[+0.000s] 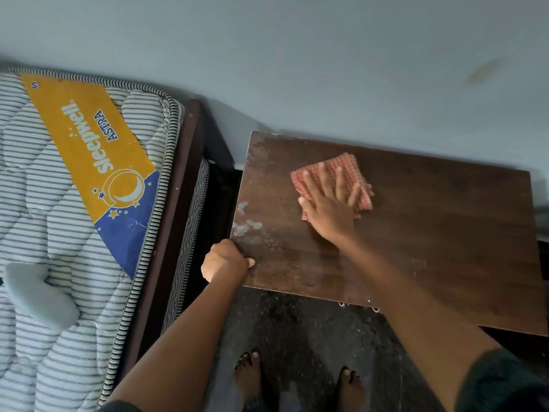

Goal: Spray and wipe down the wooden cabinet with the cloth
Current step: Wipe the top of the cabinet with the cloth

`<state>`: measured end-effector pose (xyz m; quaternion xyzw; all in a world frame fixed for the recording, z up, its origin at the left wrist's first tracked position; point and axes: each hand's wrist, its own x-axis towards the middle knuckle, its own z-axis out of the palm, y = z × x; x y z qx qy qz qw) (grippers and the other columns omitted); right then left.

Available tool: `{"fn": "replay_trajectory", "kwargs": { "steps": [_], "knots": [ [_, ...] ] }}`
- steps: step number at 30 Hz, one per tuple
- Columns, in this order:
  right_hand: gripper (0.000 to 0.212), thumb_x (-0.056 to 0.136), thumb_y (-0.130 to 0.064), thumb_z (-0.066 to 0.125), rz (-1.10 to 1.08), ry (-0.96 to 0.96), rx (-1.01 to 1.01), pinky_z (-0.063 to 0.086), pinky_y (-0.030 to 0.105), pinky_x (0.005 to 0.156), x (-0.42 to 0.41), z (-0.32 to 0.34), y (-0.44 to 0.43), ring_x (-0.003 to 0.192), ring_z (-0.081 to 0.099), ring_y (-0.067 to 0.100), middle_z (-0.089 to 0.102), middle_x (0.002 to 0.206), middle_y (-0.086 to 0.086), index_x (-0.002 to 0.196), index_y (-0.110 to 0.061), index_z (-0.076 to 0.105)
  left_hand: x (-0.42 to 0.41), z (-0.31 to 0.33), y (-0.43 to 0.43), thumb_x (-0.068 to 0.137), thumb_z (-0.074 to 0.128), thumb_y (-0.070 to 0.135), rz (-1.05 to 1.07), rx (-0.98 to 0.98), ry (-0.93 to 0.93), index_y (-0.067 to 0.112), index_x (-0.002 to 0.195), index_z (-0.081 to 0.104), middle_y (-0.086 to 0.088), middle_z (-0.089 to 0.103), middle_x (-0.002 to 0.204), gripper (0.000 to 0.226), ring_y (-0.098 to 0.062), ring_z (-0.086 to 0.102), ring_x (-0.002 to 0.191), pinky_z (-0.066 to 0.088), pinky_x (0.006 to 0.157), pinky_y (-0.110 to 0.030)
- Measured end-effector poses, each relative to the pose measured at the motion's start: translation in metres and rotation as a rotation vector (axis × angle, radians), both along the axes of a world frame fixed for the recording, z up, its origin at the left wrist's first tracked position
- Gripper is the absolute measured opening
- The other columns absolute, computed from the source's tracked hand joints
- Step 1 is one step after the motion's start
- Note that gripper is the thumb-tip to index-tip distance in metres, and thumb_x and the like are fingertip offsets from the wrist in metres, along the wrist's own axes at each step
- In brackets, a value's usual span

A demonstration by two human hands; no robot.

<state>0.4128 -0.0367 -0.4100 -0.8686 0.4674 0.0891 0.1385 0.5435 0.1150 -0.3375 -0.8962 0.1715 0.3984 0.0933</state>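
My dark sleeve [505, 382] up close. Right hand [326, 205] flat, fingers spread, pressing red checked cloth [337, 166] onto cabinet [430, 233] top. Left hand [225, 260] grips its near-left corner. Mattress label [98, 138]: "Sleepwell ASTRA".

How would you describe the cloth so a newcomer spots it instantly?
Right of the striped mattress stands a dark wooden cabinet against the wall. On its top, toward the back, lies the cloth, pressed flat under the right hand. It is the only pink, checked, folded thing on the brown surface.
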Motion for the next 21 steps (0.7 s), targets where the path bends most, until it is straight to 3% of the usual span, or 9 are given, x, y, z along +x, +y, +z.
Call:
{"fn": "replay_trajectory", "kwargs": {
  "steps": [2,7,9,11,15,18,21],
  "knots": [
    [0.057,0.096,-0.055,0.021,0.114,-0.029,-0.015,-0.023,0.057,0.104,0.021,-0.003,0.013,0.140,-0.023,0.025,-0.015,0.156,-0.008,0.146,-0.040,-0.001,0.002,-0.001,0.000,0.083,0.070,0.036,0.004,-0.001,0.003,0.006,0.123,0.053,-0.011,0.060,0.120,0.052,-0.029,0.059,0.111,0.039,0.069,-0.032],
    [0.055,0.096,-0.054,0.020,0.489,-0.054,-0.147,0.005,0.059,0.113,-0.024,-0.008,0.030,0.145,0.008,0.028,0.016,0.157,-0.003,0.147,-0.035,0.020,0.003,-0.002,0.000,0.083,0.070,0.037,-0.018,0.010,0.001,0.008,0.124,0.052,-0.010,0.060,0.121,0.054,-0.028,0.059,0.112,0.039,0.069,-0.032],
    [0.056,0.094,-0.058,0.016,0.421,-0.035,-0.140,0.002,0.055,0.114,-0.043,-0.009,0.013,0.145,0.008,0.025,0.017,0.157,-0.005,0.146,-0.037,0.016,0.003,-0.002,0.000,0.084,0.068,0.038,-0.039,0.018,-0.006,0.007,0.125,0.050,-0.010,0.060,0.122,0.054,-0.028,0.059,0.112,0.041,0.069,-0.033],
    [0.059,0.091,-0.061,0.015,0.199,-0.022,-0.110,-0.003,0.052,0.113,-0.039,-0.007,-0.005,0.145,0.005,0.025,0.016,0.157,-0.005,0.146,-0.039,0.013,0.003,-0.001,0.000,0.085,0.067,0.038,-0.055,0.033,-0.009,0.007,0.125,0.049,-0.010,0.059,0.123,0.054,-0.028,0.059,0.112,0.046,0.074,-0.033],
    [0.055,0.095,-0.053,0.024,-0.158,-0.044,0.001,-0.011,0.055,0.110,0.031,0.002,-0.037,0.144,-0.012,0.027,-0.003,0.158,-0.009,0.147,-0.041,0.008,0.003,-0.002,0.001,0.086,0.066,0.037,-0.073,0.034,-0.007,0.006,0.124,0.049,-0.010,0.060,0.121,0.052,-0.028,0.060,0.111,0.048,0.075,-0.034],
    [0.054,0.098,-0.049,0.025,-0.085,-0.076,0.034,-0.015,0.056,0.108,0.083,0.003,-0.037,0.143,-0.016,0.028,-0.008,0.158,-0.008,0.147,-0.040,0.005,0.004,-0.003,0.002,0.086,0.066,0.037,-0.078,0.028,-0.008,0.006,0.123,0.050,-0.010,0.060,0.120,0.050,-0.027,0.060,0.110,0.046,0.071,-0.033],
    [0.053,0.098,-0.048,0.024,0.234,-0.080,-0.051,-0.016,0.056,0.108,0.085,-0.005,-0.006,0.144,-0.010,0.029,-0.004,0.158,-0.007,0.147,-0.039,0.008,0.004,-0.003,0.002,0.086,0.066,0.036,-0.076,0.030,-0.009,0.007,0.123,0.050,-0.010,0.060,0.120,0.050,-0.027,0.060,0.110,0.047,0.072,-0.033]
  ]
}}
